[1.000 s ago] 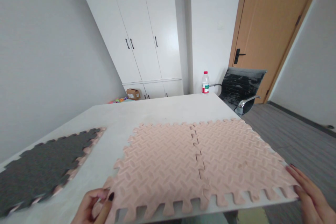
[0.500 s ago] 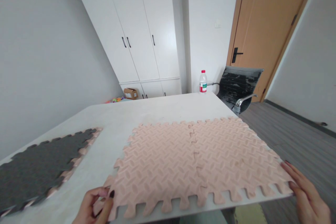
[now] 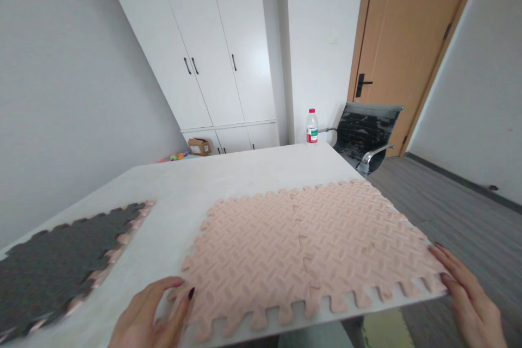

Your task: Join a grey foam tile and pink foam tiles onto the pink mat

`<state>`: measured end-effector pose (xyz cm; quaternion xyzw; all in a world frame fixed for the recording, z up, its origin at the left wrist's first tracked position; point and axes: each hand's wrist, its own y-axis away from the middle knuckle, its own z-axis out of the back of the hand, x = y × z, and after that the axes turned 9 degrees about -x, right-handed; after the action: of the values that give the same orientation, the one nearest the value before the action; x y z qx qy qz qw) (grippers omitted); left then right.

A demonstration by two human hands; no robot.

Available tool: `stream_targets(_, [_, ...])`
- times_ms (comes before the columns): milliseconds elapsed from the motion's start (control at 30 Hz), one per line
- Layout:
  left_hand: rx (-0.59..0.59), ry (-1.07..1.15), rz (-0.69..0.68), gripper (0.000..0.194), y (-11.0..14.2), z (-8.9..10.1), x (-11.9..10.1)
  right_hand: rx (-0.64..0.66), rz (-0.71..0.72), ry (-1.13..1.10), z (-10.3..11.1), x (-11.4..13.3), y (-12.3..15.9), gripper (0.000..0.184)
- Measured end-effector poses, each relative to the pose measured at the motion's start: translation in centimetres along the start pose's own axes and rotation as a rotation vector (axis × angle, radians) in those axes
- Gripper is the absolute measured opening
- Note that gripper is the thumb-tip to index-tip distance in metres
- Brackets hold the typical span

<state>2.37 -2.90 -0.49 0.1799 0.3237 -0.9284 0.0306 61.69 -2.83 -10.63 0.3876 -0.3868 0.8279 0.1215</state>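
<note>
Two pink foam mat tiles with a raised diamond pattern lie joined along a jagged seam: the left foam mat (image 3: 244,261) and the right foam mat (image 3: 362,234). My left hand (image 3: 150,312) is at the front left corner, thumb on top and index finger at the edge, with the corner between them. At the front right corner my right hand (image 3: 468,288) holds the edge, fingers along the side and thumb at the front. The tips of its other fingers are hidden.
A dark grey-backed foam mat (image 3: 61,261) with pink edges lies left on the white table (image 3: 175,190). A red-capped bottle (image 3: 312,128) stands at the far edge. Beyond are a black chair (image 3: 367,130), a cardboard box (image 3: 199,147) and a white cabinet (image 3: 220,49).
My left hand has moved right with the mat's left corner, its fingers now wider apart. My right hand stays at the right corner. The view has shifted slightly.
</note>
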Motion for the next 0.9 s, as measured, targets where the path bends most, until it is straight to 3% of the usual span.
stream_targets(100, [-0.035, 0.071, -0.233, 0.033, -0.8, -1.9, -5.9, -0.018, 0.017, -0.019, -0.2, -0.4, 0.0, 0.049])
stream_targets(200, [-0.004, 0.062, -0.540, 0.045, -0.1, -5.4, -13.1, -0.038, -0.007, -0.007, -0.4, -0.2, 0.1, 0.048])
stream_targets(267, [0.094, 0.019, -0.626, 0.048, 1.1, -8.0, -17.1, -0.040, -0.013, -0.006, -0.4, 0.0, 0.2, 0.048])
stream_targets(333, [0.107, -0.001, -0.593, 0.046, 2.4, -10.0, -19.6, -0.032, -0.003, -0.008, -0.4, 0.0, 0.3, 0.049])
stream_targets(400, [0.082, -0.012, -0.534, 0.044, 3.2, -11.2, -20.6, -0.012, 0.011, 0.004, 0.0, -0.3, 0.2, 0.049])
stream_targets(533, [0.044, -0.008, -0.519, 0.044, 3.7, -11.9, -20.4, 0.088, 0.046, 0.124, 1.2, -0.4, -1.8, 0.047])
stream_targets(600, [0.031, -0.003, -0.521, 0.044, 3.7, -11.8, -20.2, 0.122, 0.118, 0.186, 1.4, 1.5, -3.8, 0.045])
stream_targets(667, [0.034, -0.002, -0.507, 0.044, 3.7, -11.8, -20.2, 0.136, 0.224, 0.191, 0.6, 5.6, -5.8, 0.046])
stream_targets(767, [0.053, 0.005, -0.485, 0.044, 3.9, -11.7, -20.4, 0.310, 0.399, 0.086, -3.1, 14.0, -7.9, 0.047])
stream_targets(833, [0.068, 0.014, -0.483, 0.044, 3.9, -11.5, -20.4, 0.533, 0.553, 0.040, -7.3, 18.9, -8.6, 0.050])
stream_targets(900, [0.087, 0.021, -0.482, 0.043, 3.8, -11.4, -20.5, 0.747, 0.644, 0.063, -11.9, 21.8, -8.7, 0.054])
